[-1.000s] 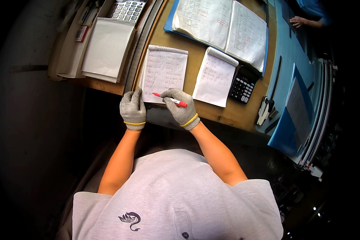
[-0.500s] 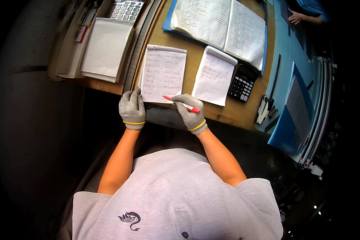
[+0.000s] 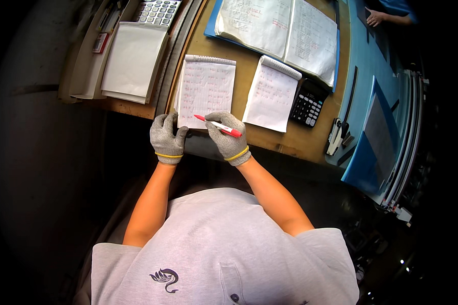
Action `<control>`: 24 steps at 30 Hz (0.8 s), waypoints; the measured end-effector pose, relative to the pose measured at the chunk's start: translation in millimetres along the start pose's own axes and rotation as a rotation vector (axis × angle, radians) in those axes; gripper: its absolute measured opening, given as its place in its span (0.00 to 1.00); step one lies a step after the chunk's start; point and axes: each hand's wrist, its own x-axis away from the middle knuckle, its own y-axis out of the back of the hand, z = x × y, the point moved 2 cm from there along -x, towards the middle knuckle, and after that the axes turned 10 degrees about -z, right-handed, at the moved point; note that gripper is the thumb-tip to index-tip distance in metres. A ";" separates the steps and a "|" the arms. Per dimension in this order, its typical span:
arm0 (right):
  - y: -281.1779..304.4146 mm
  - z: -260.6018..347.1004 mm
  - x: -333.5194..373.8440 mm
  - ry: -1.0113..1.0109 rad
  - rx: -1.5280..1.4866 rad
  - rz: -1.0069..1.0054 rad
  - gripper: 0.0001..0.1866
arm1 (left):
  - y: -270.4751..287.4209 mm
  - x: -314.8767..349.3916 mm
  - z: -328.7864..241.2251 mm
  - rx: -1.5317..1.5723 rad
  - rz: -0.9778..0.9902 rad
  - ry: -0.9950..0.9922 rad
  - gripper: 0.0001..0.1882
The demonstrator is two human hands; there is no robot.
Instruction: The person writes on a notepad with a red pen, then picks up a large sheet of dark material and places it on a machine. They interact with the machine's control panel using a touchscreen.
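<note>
A notepad [image 3: 207, 84] with rows of red handwriting lies on the brown tabletop in front of me. My right hand [image 3: 229, 136], in a grey knit glove with a yellow cuff, is closed round a red-and-white pen [image 3: 219, 126]. The pen's red tip points left, over the lower part of the page. At the pad's lower left corner rests my left hand [image 3: 167, 136], gloved alike, its thumb apart from the bent fingers. Right of this pad lies a second written notepad [image 3: 272, 96], with a black calculator [image 3: 309, 103] beside it.
An open ledger [image 3: 257, 25] on a blue folder lies at the back. On the left stand a paper stack [image 3: 132, 62], a tray [image 3: 90, 76] and a light calculator [image 3: 156, 11]. A utility knife [image 3: 335, 137] lies right. Another person's hand [image 3: 375, 18] shows far right.
My right hand has moved left and slightly up with the pen, bringing the tip further over the page. My left thumb has spread away from its fingers.
</note>
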 end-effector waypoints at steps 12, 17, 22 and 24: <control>-25.4 -11.5 0.5 0.248 0.181 0.063 0.04 | -5.7 -0.2 -1.2 -0.040 -0.005 0.066 0.19; -24.2 -14.1 -1.2 0.218 0.226 0.020 0.03 | -4.1 -1.5 -4.1 -0.070 -0.010 0.047 0.17; -1.5 -16.9 4.3 -0.002 0.109 -0.155 0.03 | -3.2 -2.1 -5.2 -0.056 0.010 0.075 0.17; 16.0 -23.0 7.3 -0.035 0.065 -0.229 0.03 | -1.7 -2.9 -7.0 -0.064 0.008 0.075 0.17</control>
